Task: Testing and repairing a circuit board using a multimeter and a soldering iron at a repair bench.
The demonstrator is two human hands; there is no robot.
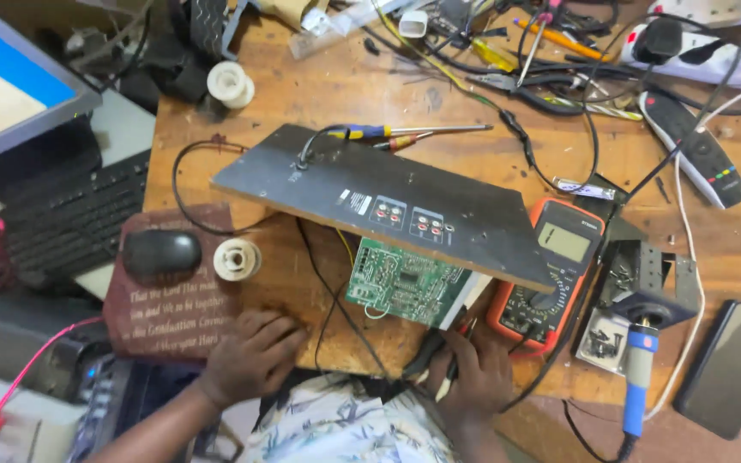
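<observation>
A dark rectangular panel [388, 193] with audio jacks lies tilted across the wooden table [302, 86], and a green circuit board [400, 283] hangs beneath its near edge. My left hand [250, 356] rests flat on the table edge, fingers spread, beside a dark red plaque [173, 300]. My right hand [473, 373] is closed on thin probe-like tools with dark handles [439, 351] just below the circuit board. An orange multimeter [551, 274] sits right next to that hand.
A black mouse [162, 254] and a white spool [237, 259] sit on the plaque. A blue-handled soldering iron [641, 369] rests in a metal stand at right, beside a black phone [731, 369]. Screwdrivers [405, 131], a remote [696, 154], cables, a keyboard [70, 214] and a monitor [10, 77] surround.
</observation>
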